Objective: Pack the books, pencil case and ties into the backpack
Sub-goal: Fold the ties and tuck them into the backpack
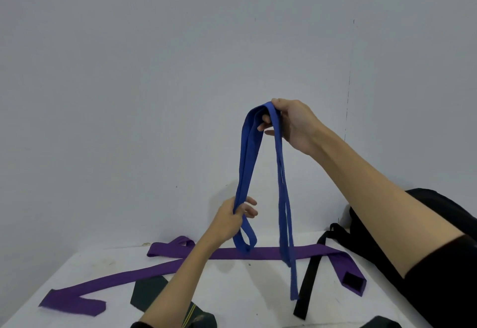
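A blue tie (247, 162) hangs folded in the air above the white table (232, 291). My right hand (291, 126) pinches its top fold, held high. Lower down, my left hand (233, 218) grips the left strands, whose looped end dangles just above the table. The tie's narrow strands hang on the right down to the table. A purple tie (160, 271) lies spread across the table behind and below the hands. The black backpack (438, 224) sits at the right, partly hidden by my right arm, with a strap (311, 273) trailing onto the table.
A dark green tie (148, 295) with a yellow stripe lies at the near edge under my left forearm. Another dark object (379, 322) shows at the bottom right. A grey wall stands close behind the table.
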